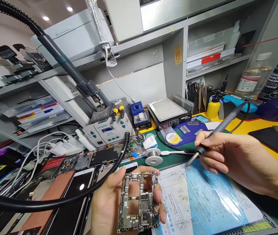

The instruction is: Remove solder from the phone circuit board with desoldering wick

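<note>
Left hand (104,199), near centre, clamps a circuit board (145,204) in its grip; right hand (241,153) grips a soldering iron (229,119), tip apart. Bringing them together calls for steadiness.

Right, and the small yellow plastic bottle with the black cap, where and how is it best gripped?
Probably round the yellow body, below the black cap, coming from the wearer's side. It stands upright, its body wider than its top, while metal tweezers crowd its left.
</note>
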Demonstrator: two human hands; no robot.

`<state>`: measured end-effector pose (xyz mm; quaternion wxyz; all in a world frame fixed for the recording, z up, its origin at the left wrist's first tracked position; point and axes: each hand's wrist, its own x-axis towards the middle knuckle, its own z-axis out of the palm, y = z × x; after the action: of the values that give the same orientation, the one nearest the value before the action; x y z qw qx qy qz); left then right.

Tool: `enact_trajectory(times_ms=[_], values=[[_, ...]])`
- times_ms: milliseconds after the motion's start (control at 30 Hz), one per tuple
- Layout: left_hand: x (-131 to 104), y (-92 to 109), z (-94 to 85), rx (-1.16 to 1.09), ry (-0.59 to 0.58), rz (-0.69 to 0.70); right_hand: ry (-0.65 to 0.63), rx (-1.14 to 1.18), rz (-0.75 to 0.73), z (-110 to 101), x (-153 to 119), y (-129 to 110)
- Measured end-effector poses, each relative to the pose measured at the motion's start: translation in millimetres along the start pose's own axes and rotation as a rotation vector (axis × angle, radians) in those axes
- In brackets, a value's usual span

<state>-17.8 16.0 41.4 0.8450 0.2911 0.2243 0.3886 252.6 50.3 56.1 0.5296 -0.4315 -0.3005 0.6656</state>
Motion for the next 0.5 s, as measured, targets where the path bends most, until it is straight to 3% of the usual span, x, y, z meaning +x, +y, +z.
enact_trajectory(times_ms=[500], values=[[1, 10, 11.7, 0.045, 0.157, 0.04, -0.008, 0.007, 0.015, -2, 1, 0]])
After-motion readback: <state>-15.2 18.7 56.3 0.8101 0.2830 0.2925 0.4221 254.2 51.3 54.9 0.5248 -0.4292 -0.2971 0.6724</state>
